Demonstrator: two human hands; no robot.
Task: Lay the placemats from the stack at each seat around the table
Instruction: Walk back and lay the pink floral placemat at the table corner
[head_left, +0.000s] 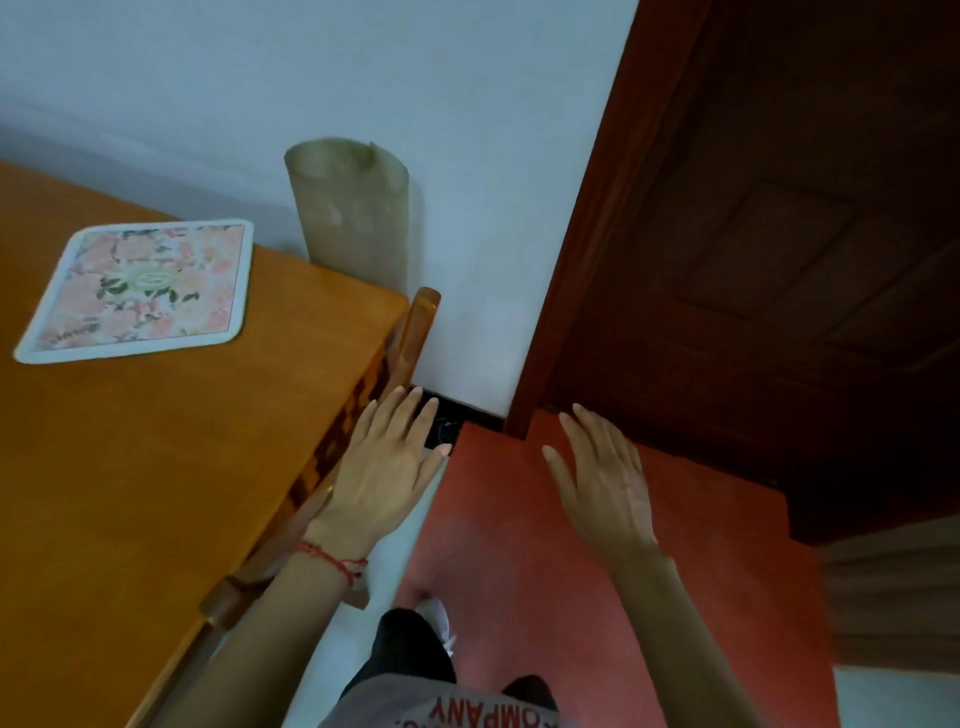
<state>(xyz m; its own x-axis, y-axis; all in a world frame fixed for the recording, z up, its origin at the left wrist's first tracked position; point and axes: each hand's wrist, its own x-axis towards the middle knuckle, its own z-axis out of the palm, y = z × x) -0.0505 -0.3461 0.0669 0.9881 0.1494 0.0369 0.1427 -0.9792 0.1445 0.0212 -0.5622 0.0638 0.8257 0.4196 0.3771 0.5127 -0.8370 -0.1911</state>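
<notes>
One floral placemat (140, 288) with a white border lies flat on the orange wooden table (130, 467), near its far corner. My left hand (382, 467) hovers with straight fingers over the table's right edge and the top rail of a wooden chair (415, 332) tucked against it. My right hand (605, 483) is spread flat in the air above the red floor mat (519, 571), holding nothing. No stack of placemats is in view.
A rolled-up beige sheet (353, 213) stands against the white wall (467, 130) behind the table corner. A dark brown door (779, 260) is at the right. My legs and a white shoe (439, 618) show below, in the narrow gap between table and door.
</notes>
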